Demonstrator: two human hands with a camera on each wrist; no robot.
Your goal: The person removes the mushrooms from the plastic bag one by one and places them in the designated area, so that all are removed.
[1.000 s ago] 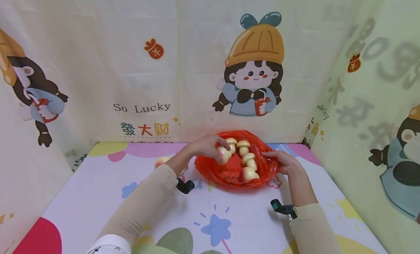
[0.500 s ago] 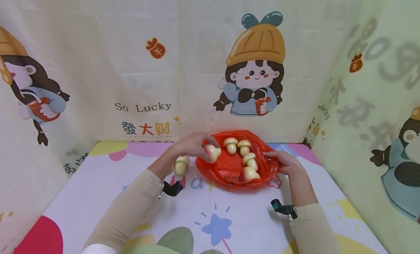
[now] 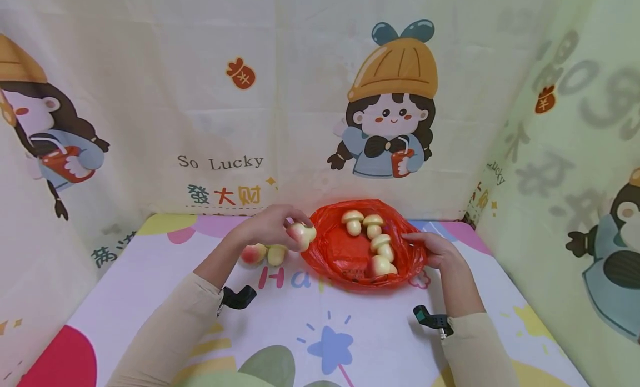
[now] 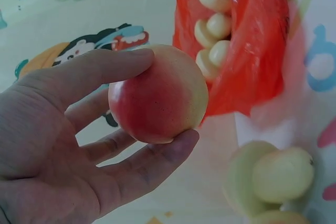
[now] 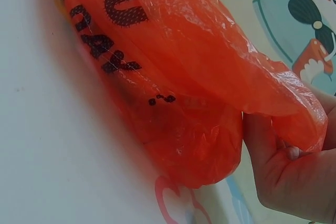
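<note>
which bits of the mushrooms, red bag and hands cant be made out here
Left wrist: the stem of the held mushroom, hidden behind its cap.
Left wrist: most of the lowest loose mushroom, cut off by the bottom edge.
Head: most of the cap of the loose mushroom nearest the red bag, hidden by the left hand.
Right wrist: the inside of the red bag, hidden by its plastic; part of the right hand, cut off by the right edge.

The right hand [image 5: 296,169] grips the loose edge of a crinkled red plastic bag [image 5: 184,61] between thumb and fingers. Black lettering [image 5: 110,56], partly legible as DAY, runs down the bag's side, beside a white tabletop [image 5: 52,129]; a printed cartoon figure [image 5: 278,35] shows at upper right
</note>
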